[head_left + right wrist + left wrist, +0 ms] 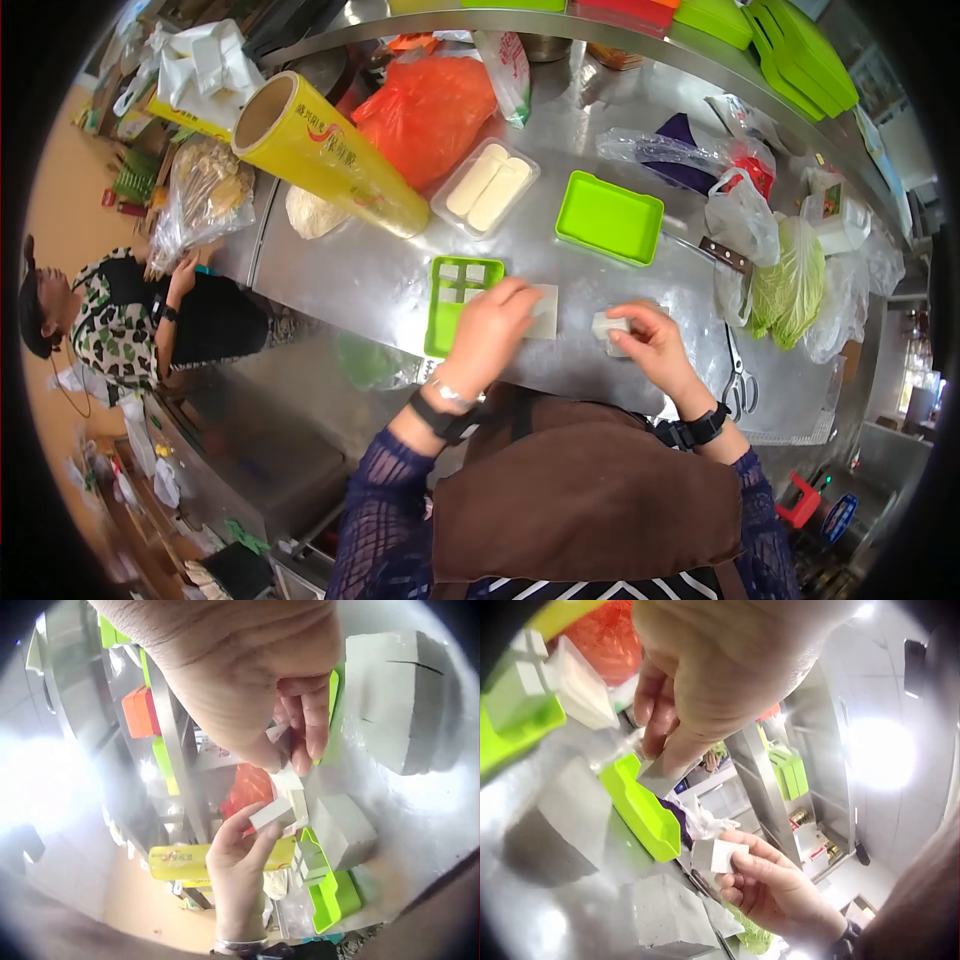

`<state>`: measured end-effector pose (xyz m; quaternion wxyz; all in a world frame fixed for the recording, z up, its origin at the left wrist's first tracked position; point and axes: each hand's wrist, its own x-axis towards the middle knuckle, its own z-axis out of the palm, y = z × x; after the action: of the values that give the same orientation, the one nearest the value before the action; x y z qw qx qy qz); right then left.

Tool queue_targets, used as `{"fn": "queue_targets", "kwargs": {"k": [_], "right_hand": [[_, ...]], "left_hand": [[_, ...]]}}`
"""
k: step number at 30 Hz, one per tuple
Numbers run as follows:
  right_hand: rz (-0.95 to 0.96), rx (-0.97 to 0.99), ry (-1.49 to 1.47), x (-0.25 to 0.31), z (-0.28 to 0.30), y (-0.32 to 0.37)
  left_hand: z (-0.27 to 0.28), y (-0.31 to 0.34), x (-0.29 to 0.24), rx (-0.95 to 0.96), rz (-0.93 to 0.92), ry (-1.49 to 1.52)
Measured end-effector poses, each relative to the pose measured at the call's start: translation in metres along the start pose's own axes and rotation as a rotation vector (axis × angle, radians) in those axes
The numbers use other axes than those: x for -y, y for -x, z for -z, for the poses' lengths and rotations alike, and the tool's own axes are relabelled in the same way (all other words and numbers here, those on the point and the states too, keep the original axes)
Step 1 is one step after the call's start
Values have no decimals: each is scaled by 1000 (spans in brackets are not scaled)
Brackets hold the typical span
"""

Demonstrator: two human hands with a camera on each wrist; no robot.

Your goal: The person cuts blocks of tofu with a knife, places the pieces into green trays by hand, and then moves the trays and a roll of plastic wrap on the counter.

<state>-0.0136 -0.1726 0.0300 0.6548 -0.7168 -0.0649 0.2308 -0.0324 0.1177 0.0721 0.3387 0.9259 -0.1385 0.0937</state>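
My left hand (490,335) pinches a small pale grey-white block (271,814) between thumb and fingers, beside the shallow green tray (437,335). Several similar small blocks (450,271) stand in rows at the tray's far end. In my right hand (652,345), another small whitish block (718,856) is held between thumb and fingertips, above the steel table. Two larger pale blocks rest on the tabletop: one (544,312) just right of my left hand, the other (397,697) under my right hand, mostly covered by it in the head view.
A green box (610,215) and a clear tub of white rolls (490,188) stand behind. A yellow film roll (330,155) and a red bag (425,110) are at back left. Scissors (740,385), a knife (724,254) and cabbage (790,285) lie right. Another person (120,310) stands left.
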Motion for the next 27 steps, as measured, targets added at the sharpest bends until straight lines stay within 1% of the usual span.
{"fn": "queue_targets", "kwargs": {"k": [2,3,6,9,12,13,16,19,25,27], "right_hand": [[49,-47,114,17,-30,-1],[56,-42,143,16,-42,-5],[278,15,383,9,-86,-24],[383,6,478,20,-135,-42],[397,-80,578,4,-175,-56],[381,-70,636,3,-182,-57],[434,-44,747,-1,-192,-59],[516,-87,779,-7,-200,-59],[460,-99,816,-12,-206,-60],[475,-116,810,-12,-205,-61]], "left_hand": [[26,26,25,-24,39,-29],[35,40,40,-18,104,-28],[52,63,75,8,148,-35],[52,67,98,20,121,9],[47,70,117,42,89,21],[45,72,121,44,74,17],[41,76,131,86,34,63],[37,78,135,86,-6,72],[37,77,136,75,-29,86],[36,75,137,64,-37,89]]}}
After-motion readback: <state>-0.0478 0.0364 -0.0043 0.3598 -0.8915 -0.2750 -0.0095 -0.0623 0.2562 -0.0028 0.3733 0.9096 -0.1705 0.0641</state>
